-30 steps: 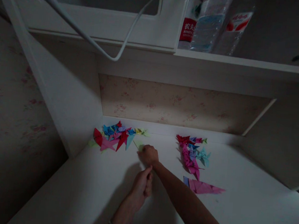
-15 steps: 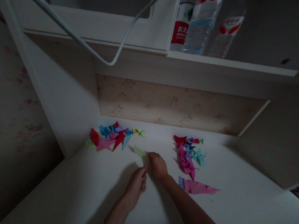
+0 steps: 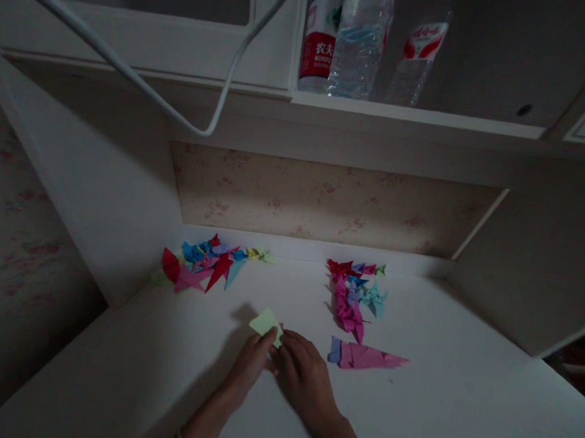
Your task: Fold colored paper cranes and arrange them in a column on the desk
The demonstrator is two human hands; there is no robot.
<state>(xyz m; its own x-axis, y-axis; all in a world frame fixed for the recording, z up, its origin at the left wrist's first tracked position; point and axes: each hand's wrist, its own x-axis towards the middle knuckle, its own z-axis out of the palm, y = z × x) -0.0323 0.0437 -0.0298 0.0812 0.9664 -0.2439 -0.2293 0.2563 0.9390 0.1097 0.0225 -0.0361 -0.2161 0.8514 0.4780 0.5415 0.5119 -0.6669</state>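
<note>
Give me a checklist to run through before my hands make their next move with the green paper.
1. Pale green paper in the left hand: ok, the thumb lies over it.
2. Right hand pinching it too: cannot tell; its fingers are close by, but the grip is hidden.
3. Whole sheet visible: not ok, fingers cover part of it.
4. Fold edges aligned: cannot tell, too small and partly covered.
5. Hands apart from the left paper cluster and right paper cluster: ok.
</note>
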